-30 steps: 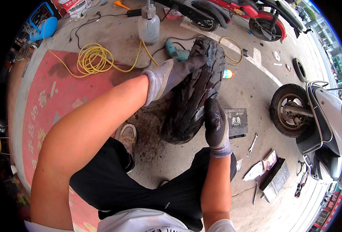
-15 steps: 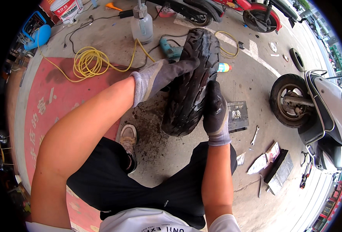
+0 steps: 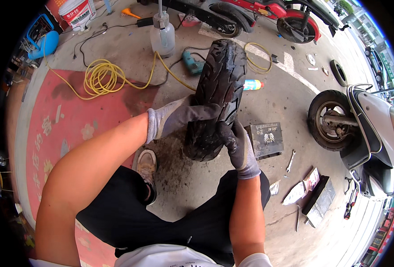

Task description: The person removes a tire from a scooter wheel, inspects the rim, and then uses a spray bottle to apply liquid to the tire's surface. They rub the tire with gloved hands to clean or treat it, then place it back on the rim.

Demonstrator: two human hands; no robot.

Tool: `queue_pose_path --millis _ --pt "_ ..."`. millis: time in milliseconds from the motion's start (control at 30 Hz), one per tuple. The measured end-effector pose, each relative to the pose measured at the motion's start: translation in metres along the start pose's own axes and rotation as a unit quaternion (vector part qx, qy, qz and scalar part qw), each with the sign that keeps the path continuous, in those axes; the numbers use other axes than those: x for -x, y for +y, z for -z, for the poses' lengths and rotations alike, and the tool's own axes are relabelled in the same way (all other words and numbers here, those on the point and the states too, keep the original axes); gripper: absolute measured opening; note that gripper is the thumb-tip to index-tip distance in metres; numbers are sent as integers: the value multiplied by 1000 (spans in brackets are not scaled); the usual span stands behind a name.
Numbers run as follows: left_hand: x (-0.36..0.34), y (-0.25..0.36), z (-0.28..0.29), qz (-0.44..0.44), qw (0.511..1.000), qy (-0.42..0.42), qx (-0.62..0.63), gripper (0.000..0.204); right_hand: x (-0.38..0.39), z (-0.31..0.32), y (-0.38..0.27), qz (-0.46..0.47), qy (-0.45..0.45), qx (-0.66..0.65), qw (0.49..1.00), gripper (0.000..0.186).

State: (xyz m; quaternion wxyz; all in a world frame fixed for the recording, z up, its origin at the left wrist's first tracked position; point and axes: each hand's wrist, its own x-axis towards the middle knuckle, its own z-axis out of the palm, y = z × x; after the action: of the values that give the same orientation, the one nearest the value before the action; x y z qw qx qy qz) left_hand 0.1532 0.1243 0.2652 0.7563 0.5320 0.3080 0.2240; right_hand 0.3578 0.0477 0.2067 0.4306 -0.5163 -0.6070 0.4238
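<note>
A black motor-scooter tyre (image 3: 221, 71) stands upright on its tread in front of me, its wet-looking blocks facing up. My left hand (image 3: 183, 116), in a grey work glove with a dark palm, grips it from the left side, with the fingertips on the tread. On the other side my right hand (image 3: 237, 147), gloved alike, holds the near part of the tyre, its thumb side lying on the tread. Most of the right fingers are hidden behind the sidewall. Just right of the tyre lies a small bottle (image 3: 253, 84) with a yellow-and-red end.
A black box (image 3: 268, 139) sits right of the tyre, with a wrench (image 3: 291, 161) beyond it. Behind are a teal power tool (image 3: 192, 63), a yellow hose (image 3: 103, 79) and a clear jug (image 3: 163, 35). A parked scooter (image 3: 370, 133) stands at the right.
Both hands have moved toward me along the tyre. The right hand has come over from the sidewall onto the tread. The tyre has shifted slightly left and nearer.
</note>
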Motion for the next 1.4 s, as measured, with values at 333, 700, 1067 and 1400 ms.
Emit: queue_pose_path --millis 333,700,1067,1400 --pt "10 -5 -7 -6 1000 10 17 52 7 -2 -3 -22 3 -31 999 51" --pt "-13 12 -8 53 956 23 287 35 -7 -3 26 235 117 249 932 56" --pt "-38 13 -15 68 989 65 116 45 -5 16 -7 119 58 103 986 46" --pt "-27 11 -8 62 993 77 59 54 7 7 -8 134 43 97 985 53"
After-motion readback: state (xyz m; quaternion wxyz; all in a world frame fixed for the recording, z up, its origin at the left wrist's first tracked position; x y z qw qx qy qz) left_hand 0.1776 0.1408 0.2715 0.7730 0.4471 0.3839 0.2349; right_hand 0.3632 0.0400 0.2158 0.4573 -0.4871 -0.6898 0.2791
